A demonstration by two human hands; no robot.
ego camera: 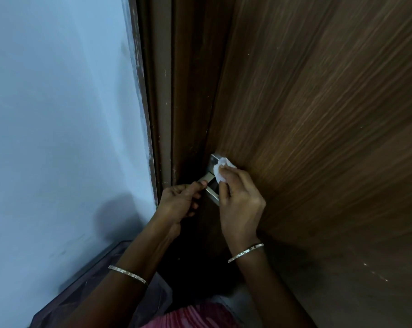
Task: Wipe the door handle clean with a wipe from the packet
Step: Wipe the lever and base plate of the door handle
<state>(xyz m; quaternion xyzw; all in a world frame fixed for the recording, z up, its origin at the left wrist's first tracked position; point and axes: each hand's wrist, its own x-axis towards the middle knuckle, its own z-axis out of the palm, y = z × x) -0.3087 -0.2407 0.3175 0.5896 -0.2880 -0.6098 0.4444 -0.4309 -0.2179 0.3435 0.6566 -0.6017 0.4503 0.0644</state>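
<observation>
Low on a brown wood-grain door (318,138), the left hand (181,202) grips the end of a silver metal lever door handle (206,178) while the right hand (240,200) pinches a crumpled white wipe (220,171) against its base plate; holding the lever firm should let the wipe press harder.

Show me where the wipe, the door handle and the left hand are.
wipe (220,171): head view, middle of the crumpled white sheet.
door handle (207,178): head view, bare metal lever beside the wipe.
left hand (178,202): head view, middle of the hand.
</observation>
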